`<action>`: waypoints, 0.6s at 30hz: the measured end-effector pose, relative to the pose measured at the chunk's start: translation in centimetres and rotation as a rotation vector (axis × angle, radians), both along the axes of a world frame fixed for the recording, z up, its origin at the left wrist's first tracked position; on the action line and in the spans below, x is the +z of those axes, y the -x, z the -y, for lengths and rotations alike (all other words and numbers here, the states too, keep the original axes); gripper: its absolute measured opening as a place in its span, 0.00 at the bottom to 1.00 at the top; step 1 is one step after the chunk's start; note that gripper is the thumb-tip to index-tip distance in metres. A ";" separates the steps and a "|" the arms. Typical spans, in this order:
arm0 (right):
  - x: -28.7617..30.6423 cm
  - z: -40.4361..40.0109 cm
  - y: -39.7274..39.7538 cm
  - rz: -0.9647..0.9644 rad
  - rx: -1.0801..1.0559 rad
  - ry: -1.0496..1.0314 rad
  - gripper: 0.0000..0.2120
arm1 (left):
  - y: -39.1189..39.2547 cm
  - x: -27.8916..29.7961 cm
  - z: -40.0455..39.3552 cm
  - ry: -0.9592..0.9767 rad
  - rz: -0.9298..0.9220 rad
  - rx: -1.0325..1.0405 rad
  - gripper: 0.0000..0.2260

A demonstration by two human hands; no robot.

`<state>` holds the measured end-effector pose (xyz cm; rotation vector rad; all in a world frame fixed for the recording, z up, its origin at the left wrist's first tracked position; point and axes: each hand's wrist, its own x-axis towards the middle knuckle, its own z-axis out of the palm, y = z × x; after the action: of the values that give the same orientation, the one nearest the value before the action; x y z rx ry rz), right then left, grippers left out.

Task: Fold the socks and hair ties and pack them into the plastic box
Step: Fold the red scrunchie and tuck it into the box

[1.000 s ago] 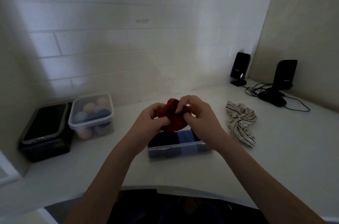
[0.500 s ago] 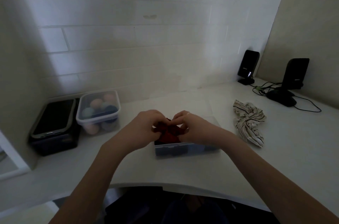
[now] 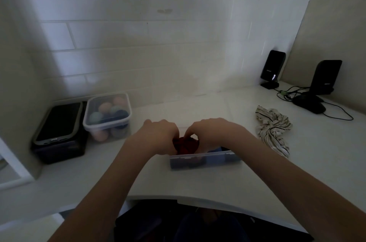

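Both hands have dropped since a second ago, carrying the red hair tie (image 3: 186, 145) from above the plastic box (image 3: 206, 160) down into its left end. The left hand (image 3: 158, 136) and right hand (image 3: 213, 132) sit knuckles up, side by side, with the bunched red fabric showing in the gap between them. Both hands close around it, fingers curled down and pressing it into the box; the fingertips themselves are hidden.

Dark and blue folded items already fill the box to the right of the red one, under the right wrist.

A likely risk: the springy fabric could puff back up once the hands lift, unfolding or rising above the rim. Pressing hard on one end could also tip or slide the light box on the smooth white counter (image 3: 316, 162).

A striped hair tie (image 3: 272, 129) lies loose on the counter, right of the box, not yet packed.
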<state>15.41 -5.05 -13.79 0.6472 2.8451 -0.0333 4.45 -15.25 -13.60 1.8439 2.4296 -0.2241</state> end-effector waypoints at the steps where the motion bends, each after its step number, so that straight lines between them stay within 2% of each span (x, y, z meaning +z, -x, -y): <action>1: 0.0 0.0 0.1 0.027 0.000 -0.002 0.23 | 0.0 0.0 -0.1 0.029 0.019 -0.002 0.15; 5: 0.0 0.2 0.8 0.089 0.005 -0.023 0.25 | 0.2 0.4 -0.3 0.070 0.174 -0.013 0.15; 8: 0.0 0.3 0.8 0.077 0.012 -0.036 0.26 | 0.4 0.6 -0.1 -0.023 0.273 -0.007 0.16; 14: -0.3 0.1 0.5 0.054 -0.012 0.021 0.27 | -0.1 0.0 -0.7 0.023 0.248 0.031 0.18; 18: -0.2 -0.4 0.4 0.048 0.004 0.123 0.25 | -0.1 -0.3 -1.1 0.027 0.120 0.035 0.20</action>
<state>14.99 -4.69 -14.02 0.6079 2.7724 -0.1884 4.58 -14.12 -13.87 1.7489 2.3643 -0.1380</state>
